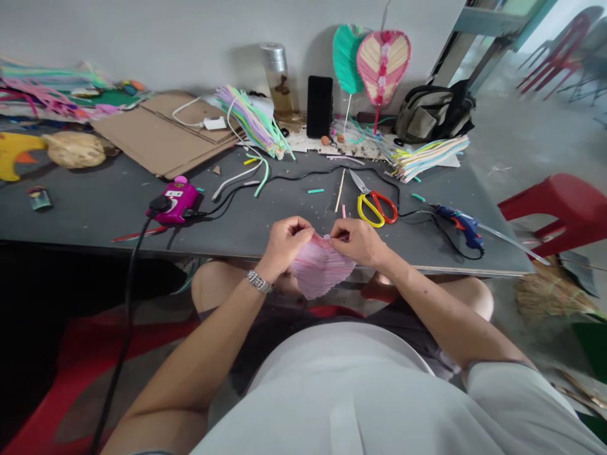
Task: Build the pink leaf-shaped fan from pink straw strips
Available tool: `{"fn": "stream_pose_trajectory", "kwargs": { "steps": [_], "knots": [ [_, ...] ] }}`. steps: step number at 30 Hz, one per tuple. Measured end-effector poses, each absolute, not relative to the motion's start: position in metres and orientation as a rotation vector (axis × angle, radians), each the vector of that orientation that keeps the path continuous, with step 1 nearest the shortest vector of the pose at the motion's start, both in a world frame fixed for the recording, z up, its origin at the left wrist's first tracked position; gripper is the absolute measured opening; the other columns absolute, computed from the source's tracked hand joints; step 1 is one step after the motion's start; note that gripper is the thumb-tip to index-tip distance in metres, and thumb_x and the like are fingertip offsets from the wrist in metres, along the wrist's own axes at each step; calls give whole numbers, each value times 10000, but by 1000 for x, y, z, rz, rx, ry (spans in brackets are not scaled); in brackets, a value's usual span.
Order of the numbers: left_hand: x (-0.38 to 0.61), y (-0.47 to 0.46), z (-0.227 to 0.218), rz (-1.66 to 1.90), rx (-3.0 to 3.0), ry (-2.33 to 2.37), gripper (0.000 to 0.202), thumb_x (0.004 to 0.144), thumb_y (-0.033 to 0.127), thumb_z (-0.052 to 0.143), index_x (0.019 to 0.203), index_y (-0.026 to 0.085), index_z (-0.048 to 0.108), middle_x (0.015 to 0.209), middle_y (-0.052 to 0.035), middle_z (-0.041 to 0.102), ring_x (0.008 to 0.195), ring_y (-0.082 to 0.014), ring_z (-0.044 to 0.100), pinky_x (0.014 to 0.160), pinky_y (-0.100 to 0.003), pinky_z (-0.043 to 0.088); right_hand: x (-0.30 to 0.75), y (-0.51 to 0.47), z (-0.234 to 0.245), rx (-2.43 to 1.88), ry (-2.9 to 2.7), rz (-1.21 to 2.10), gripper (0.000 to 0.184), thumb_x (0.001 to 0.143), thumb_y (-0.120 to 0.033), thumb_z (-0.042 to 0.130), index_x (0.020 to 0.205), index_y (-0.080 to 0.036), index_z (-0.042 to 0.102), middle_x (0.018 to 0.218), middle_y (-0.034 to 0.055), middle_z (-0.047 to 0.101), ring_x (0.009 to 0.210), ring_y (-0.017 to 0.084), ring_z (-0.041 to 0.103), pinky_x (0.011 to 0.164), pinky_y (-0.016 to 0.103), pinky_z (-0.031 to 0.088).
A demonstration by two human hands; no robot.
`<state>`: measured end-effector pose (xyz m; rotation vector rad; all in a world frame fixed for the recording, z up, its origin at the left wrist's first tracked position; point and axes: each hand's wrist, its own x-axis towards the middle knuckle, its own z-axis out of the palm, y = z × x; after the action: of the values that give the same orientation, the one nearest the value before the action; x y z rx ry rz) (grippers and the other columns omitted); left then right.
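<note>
Pale grey shirt [341, 404] fills the bottom of the view, and above it two bare forearms reach toward the near edge of the dark grey table [95, 215]. Both hands are curled nearly closed: the left hand [284, 246], wearing one metal wristwatch [259, 281], and the right hand [359, 242] pinch the top of one pink heart-shaped piece [322, 268] between their fingertips. That piece hangs just past the table's near edge, above the person's lap. Just beyond the right hand lies one pair of scissors [374, 205] with yellow and red handles, and nearer the right corner lies one blue hot glue gun [459, 226]. One magenta power socket [173, 201] sits by the near edge, left of the hands. Along the far edge stand two fan-shaped ornaments, one green [346, 60] and one pink [383, 68], beside one black phone [319, 106] and one glass bottle [277, 79] with a silver cap. Two bundles of pastel strips lie there too, one left of the phone [251, 120] and one by the far right corner [429, 158], with stacked cardboard sheets [165, 133] further left.
</note>
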<state>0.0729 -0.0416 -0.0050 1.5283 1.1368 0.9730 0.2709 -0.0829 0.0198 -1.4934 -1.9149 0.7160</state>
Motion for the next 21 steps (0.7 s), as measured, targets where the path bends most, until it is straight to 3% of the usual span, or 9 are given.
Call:
{"fn": "stream_pose_trajectory", "kwargs": {
  "steps": [7,21],
  "knots": [
    [73,-41,-6,980,1551,1165,124,726,293,642,671,185,665,655,13,618,640,-131,513,595,-246,380,270,-83,17,-1464,-1878,770,87,783,-164,646,838,-186,710,770,-5,709,692,129,589,683,252,406],
    [73,-42,-8,966,1516,1170,195,757,360,677,684,180,664,675,4,651,665,-142,568,628,-249,415,268,-83,13,-1488,-1868,766,95,801,-204,668,878,-190,722,729,-27,660,665,118,546,656,248,375]
  ]
}}
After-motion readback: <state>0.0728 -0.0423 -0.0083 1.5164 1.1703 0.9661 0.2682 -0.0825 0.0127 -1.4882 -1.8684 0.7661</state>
